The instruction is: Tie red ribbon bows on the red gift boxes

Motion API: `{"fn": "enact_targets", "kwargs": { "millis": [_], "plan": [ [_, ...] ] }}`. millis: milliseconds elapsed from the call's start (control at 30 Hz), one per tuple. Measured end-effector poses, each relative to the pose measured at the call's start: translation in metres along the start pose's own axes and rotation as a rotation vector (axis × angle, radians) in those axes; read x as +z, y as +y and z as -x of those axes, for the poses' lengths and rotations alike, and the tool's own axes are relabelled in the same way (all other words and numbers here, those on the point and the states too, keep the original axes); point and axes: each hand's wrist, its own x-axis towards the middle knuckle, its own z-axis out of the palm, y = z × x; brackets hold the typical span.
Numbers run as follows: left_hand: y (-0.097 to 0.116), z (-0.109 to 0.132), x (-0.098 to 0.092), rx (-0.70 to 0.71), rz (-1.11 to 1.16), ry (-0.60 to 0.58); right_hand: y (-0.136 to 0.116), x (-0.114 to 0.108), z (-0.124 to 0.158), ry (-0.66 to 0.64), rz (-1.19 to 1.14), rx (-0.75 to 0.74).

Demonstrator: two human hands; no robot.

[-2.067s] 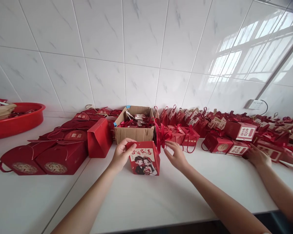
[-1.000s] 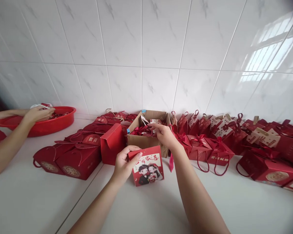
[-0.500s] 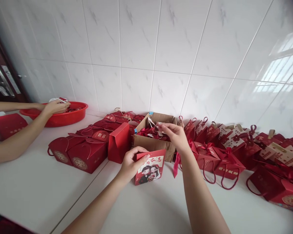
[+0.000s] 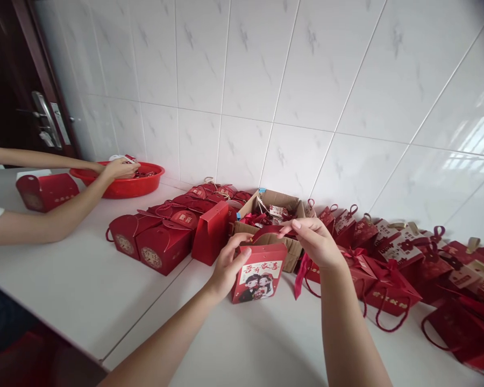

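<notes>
My left hand [image 4: 227,267] grips the upper left side of a small red gift box [image 4: 260,279], printed with a cartoon couple and Chinese characters. The box stands upright on the white table, facing me. Just above its top, my right hand [image 4: 317,242] pinches one end of a dark red strap [image 4: 268,231]. The strap's other end reaches down to my left fingertips, with a small gold spot there. Behind my hands, an open cardboard box [image 4: 294,253] contains tags and red ribbons. A plain red gift box [image 4: 211,236] stands left of it.
Several closed dark red boxes [image 4: 167,244] stand in rows at left. More red boxes with handles [image 4: 391,287] line the right side along the tiled wall [image 4: 250,64]. At far left, another person's hands [image 4: 119,167] are over a red basin [image 4: 139,186], near another red box [image 4: 50,192].
My right hand has come away from the cardboard box and now holds the dark red strap above the gift box. The view has shifted left.
</notes>
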Motion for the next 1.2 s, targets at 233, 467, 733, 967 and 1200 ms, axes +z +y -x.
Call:
{"fn": "enact_targets", "kwargs": {
  "millis": [233, 467, 733, 967, 1200],
  "plan": [
    [0.004, -0.009, -0.002, -0.098, 0.171, 0.245, -0.011, 0.009, 0.000, -0.006, 0.331, 0.123],
    [0.010, -0.007, -0.005, 0.040, 0.026, 0.304, -0.022, 0.027, 0.002, 0.119, 0.683, -0.109],
    [0.055, -0.004, -0.002, 0.647, -0.327, 0.246, -0.033, 0.042, 0.001, -0.073, 0.574, -0.336],
    [0.147, -0.027, 0.022, 0.590, -0.586, 0.019, -0.058, 0.045, 0.018, 0.278, 0.420, -0.479],
    [0.158, -0.014, 0.036, 0.543, -0.565, 0.056, -0.070, 0.048, 0.028, 0.382, 0.442, -0.508]
  ]
}}
